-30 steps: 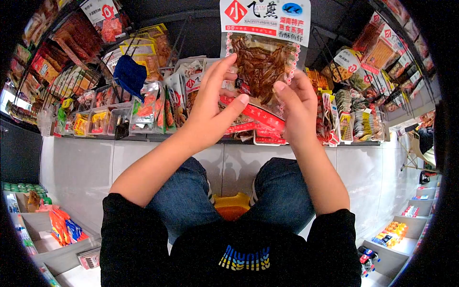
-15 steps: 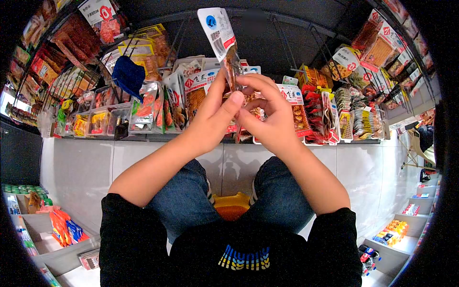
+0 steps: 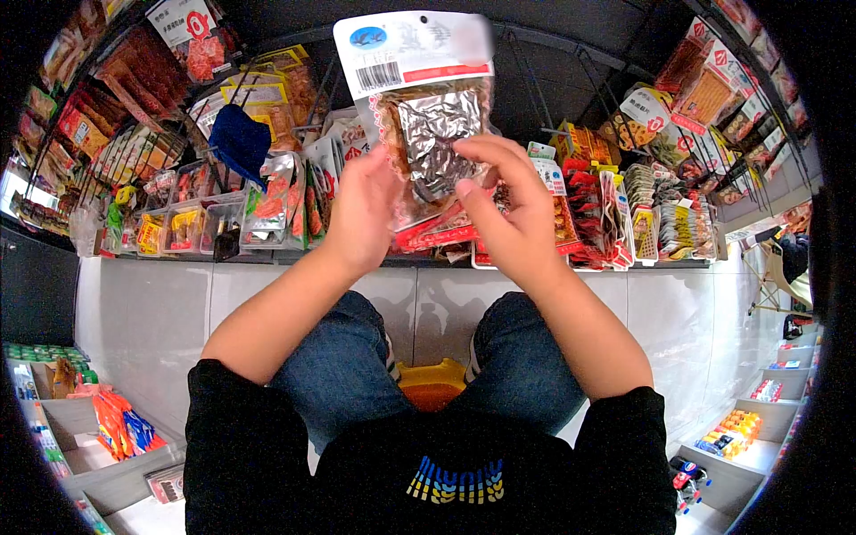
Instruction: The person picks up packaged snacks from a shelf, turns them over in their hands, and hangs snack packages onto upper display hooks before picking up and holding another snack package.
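Note:
A snack packet (image 3: 437, 134) is held up before me, its broad face toward me. It has a white header with a blue oval logo and a barcode, and a clear body showing silver foil and brown contents. My left hand (image 3: 359, 214) closes on its left edge; the fingers are partly hidden and slightly blurred. From the right, my right hand (image 3: 517, 209) grips the packet, with index finger and thumb on the foil side and the other fingers largely out of sight. Behind the packet's lower edge lie red and white snack packs (image 3: 557, 209) on the shelf.
Clear bins (image 3: 187, 223) of small packets stand left on the shelf, below a dark blue cloth-like item (image 3: 239, 143). Red packets (image 3: 593, 214) stand to the right. Metal hooks carry hanging bags on both sides. A yellow stool (image 3: 431, 374) shows between my knees.
The packet has turned from edge-on to face-on, showing its barcode and foil. My left hand has shifted left, away from my right hand, which has moved slightly right.

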Demonstrator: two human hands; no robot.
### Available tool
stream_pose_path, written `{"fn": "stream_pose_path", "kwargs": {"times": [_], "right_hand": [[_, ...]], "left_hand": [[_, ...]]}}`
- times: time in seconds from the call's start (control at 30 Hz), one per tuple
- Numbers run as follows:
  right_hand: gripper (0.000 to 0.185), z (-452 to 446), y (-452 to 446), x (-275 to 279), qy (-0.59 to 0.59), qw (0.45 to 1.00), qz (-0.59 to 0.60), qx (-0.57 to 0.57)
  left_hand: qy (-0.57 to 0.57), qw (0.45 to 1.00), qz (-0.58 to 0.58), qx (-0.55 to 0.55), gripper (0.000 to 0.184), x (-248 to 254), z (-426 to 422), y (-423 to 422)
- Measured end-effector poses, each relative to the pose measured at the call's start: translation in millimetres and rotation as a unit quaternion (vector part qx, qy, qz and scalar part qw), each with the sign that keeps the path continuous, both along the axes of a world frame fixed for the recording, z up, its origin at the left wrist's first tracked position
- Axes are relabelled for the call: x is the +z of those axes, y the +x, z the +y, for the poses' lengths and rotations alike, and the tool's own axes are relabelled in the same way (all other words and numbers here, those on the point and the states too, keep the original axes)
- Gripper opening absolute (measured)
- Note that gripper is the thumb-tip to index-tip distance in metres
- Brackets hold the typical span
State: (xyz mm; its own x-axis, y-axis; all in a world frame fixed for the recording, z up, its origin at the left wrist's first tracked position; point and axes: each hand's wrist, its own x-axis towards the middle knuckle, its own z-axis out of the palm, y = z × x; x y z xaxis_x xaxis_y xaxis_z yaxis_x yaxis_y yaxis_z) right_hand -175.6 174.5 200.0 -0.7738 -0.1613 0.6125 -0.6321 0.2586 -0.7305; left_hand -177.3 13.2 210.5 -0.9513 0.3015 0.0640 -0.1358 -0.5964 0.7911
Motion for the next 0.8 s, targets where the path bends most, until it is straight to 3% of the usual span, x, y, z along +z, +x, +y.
{"fn": "stream_pose_path", "kwargs": {"times": [0.13,0.23,0.3,0.33,0.4,0.47,0.53,0.8], "right_hand": [[0.025,5.7,-4.3,2.1,0.013,0.996,0.028,-0.082],[0.026,8.9,-10.3,-3.5,-0.044,0.993,-0.015,-0.104],[0.026,12.5,-18.7,-12.8,-0.097,0.988,-0.032,-0.114],[0.026,12.2,-17.1,-9.4,-0.097,0.988,-0.032,-0.114],[0.023,11.4,-12.7,0.3,-0.252,0.950,-0.180,-0.048],[0.018,12.3,-14.9,-2.4,-0.255,0.946,-0.193,-0.055],[0.026,15.7,-15.7,-4.2,-0.236,0.936,-0.261,-0.031],[0.030,11.1,-12.2,-4.6,-0.323,0.902,-0.281,0.049]], "left_hand": [[0.013,1.000,-0.012,0.025,0.046,1.6,-1.6,-2.3],[-0.013,0.999,-0.026,0.037,0.045,-4.6,-13.7,-10.7],[0.155,0.968,0.040,-0.196,0.043,-33.1,-38.0,-30.8],[0.155,0.968,0.040,-0.195,0.043,-24.1,-31.0,-24.6],[-0.050,0.995,-0.055,0.067,0.039,1.7,-10.5,-7.3],[-0.059,0.993,-0.071,0.075,0.037,-7.8,-14.8,-11.4],[-0.067,0.990,-0.088,0.083,0.035,-10.2,-15.5,-12.2],[-0.042,0.994,-0.068,0.075,0.037,-17.4,-17.3,-11.1]]}}
